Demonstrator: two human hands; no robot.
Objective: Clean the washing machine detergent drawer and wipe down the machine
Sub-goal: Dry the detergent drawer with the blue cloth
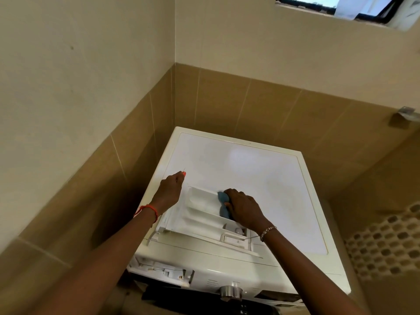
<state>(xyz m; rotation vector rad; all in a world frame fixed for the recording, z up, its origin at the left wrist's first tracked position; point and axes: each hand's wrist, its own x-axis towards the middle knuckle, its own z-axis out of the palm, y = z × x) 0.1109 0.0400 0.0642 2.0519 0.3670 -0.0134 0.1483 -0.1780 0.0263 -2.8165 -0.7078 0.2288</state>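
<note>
The white detergent drawer lies taken out on top of the white washing machine, near its front left. My right hand grips a blue cloth and presses it into the drawer's far right part. My left hand rests at the drawer's left end, on the machine's left edge; how its fingers lie is hidden by the back of the hand. The drawer's empty slot shows at the front left of the machine.
The machine stands in a corner between tan tiled walls. A metal control knob sits on the front panel. A metal bracket sticks out of the right wall, and a window is high up.
</note>
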